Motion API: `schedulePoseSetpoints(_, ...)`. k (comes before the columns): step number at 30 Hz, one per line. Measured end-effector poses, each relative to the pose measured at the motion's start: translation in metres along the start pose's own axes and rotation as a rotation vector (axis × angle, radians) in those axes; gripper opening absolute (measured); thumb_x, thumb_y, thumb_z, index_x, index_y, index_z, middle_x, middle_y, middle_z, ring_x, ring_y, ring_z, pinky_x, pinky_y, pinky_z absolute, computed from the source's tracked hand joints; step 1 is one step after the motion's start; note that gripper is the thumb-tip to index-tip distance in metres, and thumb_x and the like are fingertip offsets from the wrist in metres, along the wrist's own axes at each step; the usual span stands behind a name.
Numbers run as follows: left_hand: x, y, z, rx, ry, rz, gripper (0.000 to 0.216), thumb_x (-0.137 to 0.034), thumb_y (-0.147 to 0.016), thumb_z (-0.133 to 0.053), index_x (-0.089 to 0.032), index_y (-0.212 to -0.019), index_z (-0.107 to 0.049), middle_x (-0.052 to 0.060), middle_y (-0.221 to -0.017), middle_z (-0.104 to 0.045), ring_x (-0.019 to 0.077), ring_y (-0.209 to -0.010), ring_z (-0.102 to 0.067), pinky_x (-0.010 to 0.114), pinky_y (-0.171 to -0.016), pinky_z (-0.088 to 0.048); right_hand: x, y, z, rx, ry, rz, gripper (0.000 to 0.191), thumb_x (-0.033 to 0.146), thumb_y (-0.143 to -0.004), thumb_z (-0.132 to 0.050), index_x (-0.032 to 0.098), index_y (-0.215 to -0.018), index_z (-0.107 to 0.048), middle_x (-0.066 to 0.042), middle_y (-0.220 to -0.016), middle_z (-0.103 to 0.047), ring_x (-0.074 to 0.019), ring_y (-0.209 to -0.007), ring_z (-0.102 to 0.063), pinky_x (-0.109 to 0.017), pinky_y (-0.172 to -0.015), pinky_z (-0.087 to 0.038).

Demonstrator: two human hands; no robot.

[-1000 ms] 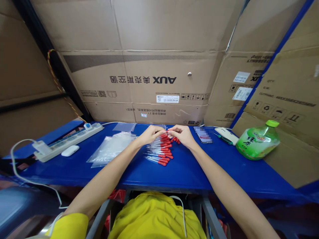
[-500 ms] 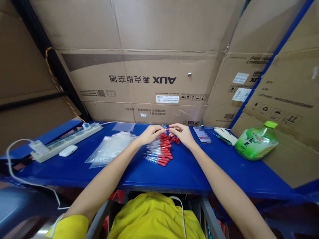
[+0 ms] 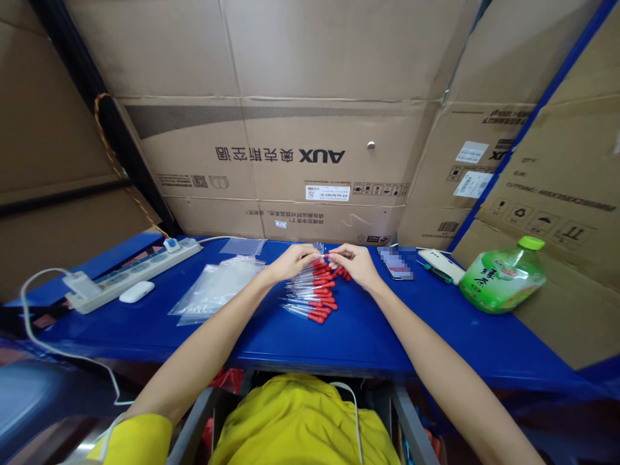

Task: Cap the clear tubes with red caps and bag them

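Note:
My left hand (image 3: 296, 259) and my right hand (image 3: 355, 261) meet over the far part of the blue table. Between their fingertips is a dropper (image 3: 326, 256) with a red rubber bulb; the left fingers pinch its clear tube end and the right fingers its bulb. Just below lies a row of clear droppers with red bulbs (image 3: 317, 294), bulbs pointing right. Several loose red bulbs (image 3: 345, 274) lie under my right hand, partly hidden. Behind the fingers some clear tubes (image 3: 320, 246) show in part.
Clear plastic bags (image 3: 217, 287) lie left of the droppers. Farther left are a power strip (image 3: 140, 271) and a white earbud case (image 3: 137, 292). To the right are a phone (image 3: 396, 263), a cream-coloured device (image 3: 442, 265) and a green bottle (image 3: 504, 278). Cardboard (image 3: 290, 129) walls the back.
My fingertips have drawn closer together, the right ones closing around the red bulb. The view has shifted slightly; the row of droppers lies as before.

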State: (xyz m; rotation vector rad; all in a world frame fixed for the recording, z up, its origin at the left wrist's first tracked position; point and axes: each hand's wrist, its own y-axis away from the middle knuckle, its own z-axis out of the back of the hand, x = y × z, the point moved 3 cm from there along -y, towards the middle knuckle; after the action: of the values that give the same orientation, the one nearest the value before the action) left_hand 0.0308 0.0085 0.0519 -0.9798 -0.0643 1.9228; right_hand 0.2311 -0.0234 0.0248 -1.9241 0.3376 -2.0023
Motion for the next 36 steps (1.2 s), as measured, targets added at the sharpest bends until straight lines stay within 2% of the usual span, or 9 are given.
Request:
schedulePoseSetpoints(10, -0.004, -0.001, -0.003, -0.003, 0.036, -0.012, 0.047, -0.051, -0.104, -0.047, -0.012, -0.093, -0.071, 0.008, -0.093, -0.073, 0.0191, -0.087, -0.063, 0.029, -0.084, -0.046, 0.008, 0.002, -0.004, 0.019, -0.008, 0.016, 0.043, 0.058, -0.069, -0.086, 0.019, -0.083, -0.073, -0.006, -0.074, -0.078, -0.022, -0.065, -0.073, -0.037, -0.068, -0.062)
schedulePoseSetpoints(19, -0.003, -0.004, -0.008, -0.062, 0.085, 0.073, 0.051, -0.055, -0.103, -0.045, -0.012, -0.102, -0.073, 0.007, -0.099, -0.074, 0.0204, -0.093, -0.065, 0.029, -0.087, -0.048, 0.016, -0.001, 0.001, -0.061, 0.055, 0.062, 0.045, 0.062, -0.069, -0.084, 0.021, -0.085, -0.074, -0.007, -0.076, -0.078, -0.0251, -0.068, -0.074, -0.04, -0.071, -0.061)
schedulePoseSetpoints(24, -0.001, -0.004, -0.01, -0.046, 0.018, 0.068, 0.048, -0.052, -0.104, -0.044, -0.013, -0.105, -0.073, 0.005, -0.099, -0.075, 0.0187, -0.09, -0.064, 0.027, -0.084, -0.047, 0.01, -0.002, 0.004, -0.044, 0.093, 0.069, 0.039, 0.056, -0.074, -0.083, 0.02, -0.088, -0.075, -0.006, -0.078, -0.078, -0.0236, -0.068, -0.073, -0.037, -0.071, -0.06)
schedulePoseSetpoints(28, -0.001, 0.0, -0.006, -0.003, -0.123, 0.087, 0.043, -0.048, -0.103, -0.046, -0.015, -0.105, -0.074, 0.001, -0.081, -0.073, 0.0146, -0.071, -0.061, 0.024, -0.071, -0.042, 0.008, -0.001, 0.005, 0.011, 0.237, 0.097, 0.031, 0.049, -0.082, -0.077, 0.021, -0.095, -0.077, -0.005, -0.082, -0.078, -0.0221, -0.073, -0.072, -0.035, -0.073, -0.057)
schedulePoseSetpoints(30, 0.0, 0.002, -0.004, 0.043, -0.169, 0.084, 0.042, -0.047, -0.104, -0.046, -0.017, -0.101, -0.074, 0.0, -0.077, -0.072, 0.0144, -0.069, -0.061, 0.024, -0.069, -0.041, 0.01, -0.001, 0.004, 0.029, 0.331, 0.128, 0.027, 0.046, -0.085, -0.074, 0.021, -0.096, -0.078, -0.004, -0.087, -0.079, -0.0218, -0.077, -0.072, -0.034, -0.075, -0.055)
schedulePoseSetpoints(32, 0.004, 0.002, 0.0, 0.047, -0.24, 0.069, 0.044, -0.047, -0.105, -0.043, -0.018, -0.095, -0.074, 0.002, -0.082, -0.073, 0.016, -0.074, -0.064, 0.026, -0.073, -0.043, 0.01, -0.001, 0.001, 0.037, 0.423, 0.156, 0.023, 0.043, -0.088, -0.073, 0.022, -0.096, -0.079, -0.004, -0.089, -0.08, -0.0212, -0.078, -0.071, -0.033, -0.075, -0.053)
schedulePoseSetpoints(36, 0.02, 0.001, 0.006, -0.1, -0.403, 0.082, 0.041, -0.041, -0.106, -0.042, -0.018, -0.1, -0.075, 0.008, -0.1, -0.073, 0.0214, -0.095, -0.067, 0.031, -0.088, -0.046, 0.006, -0.002, -0.004, 0.016, 0.635, 0.184, 0.017, 0.038, -0.09, -0.072, 0.026, -0.098, -0.08, -0.003, -0.09, -0.079, -0.0205, -0.078, -0.064, -0.033, -0.078, -0.049)
